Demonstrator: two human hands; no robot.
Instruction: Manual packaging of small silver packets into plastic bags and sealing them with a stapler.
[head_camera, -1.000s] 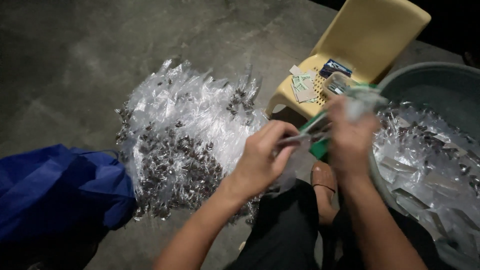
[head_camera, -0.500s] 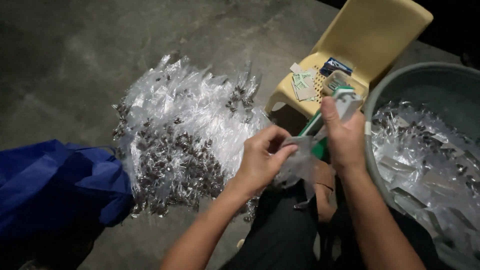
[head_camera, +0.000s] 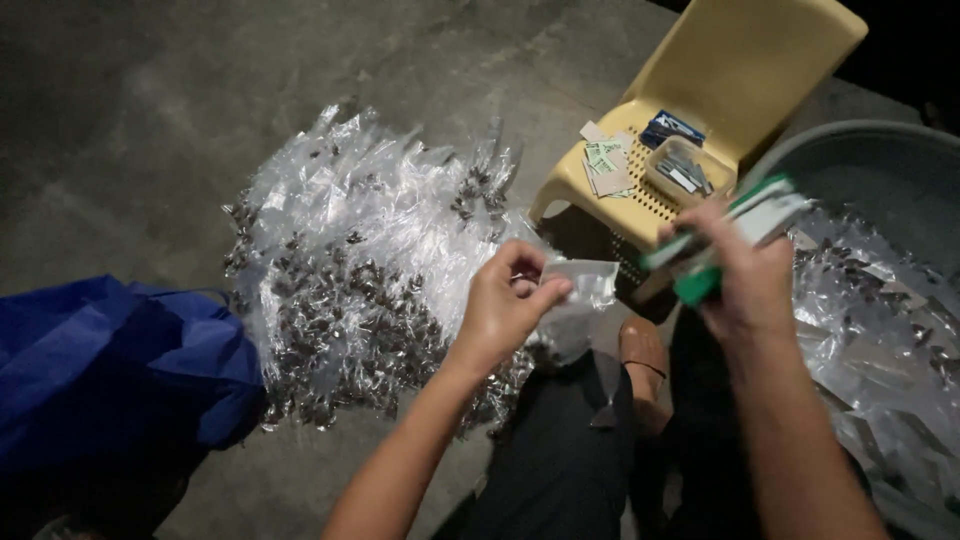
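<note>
Head view is showing bare floor (head_camera: 150, 120) lying open at the top left. A pile of bags (head_camera: 360, 270), a blue sack (head_camera: 110, 370), a chair (head_camera: 720, 90) and a tub (head_camera: 880, 170) are crowding the other sides. The left hand (head_camera: 500, 310) is pinching 1 small bag (head_camera: 580, 295) at its top edge, between thumb and fingers (head_camera: 550, 290). The right hand (head_camera: 745, 275) is clenching a stapler (head_camera: 720, 240), just beside the bag.

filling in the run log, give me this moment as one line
left hand: pinches clear packet | right hand: grips green-white stapler | beside: packet pile, grey tub, yellow chair
</note>
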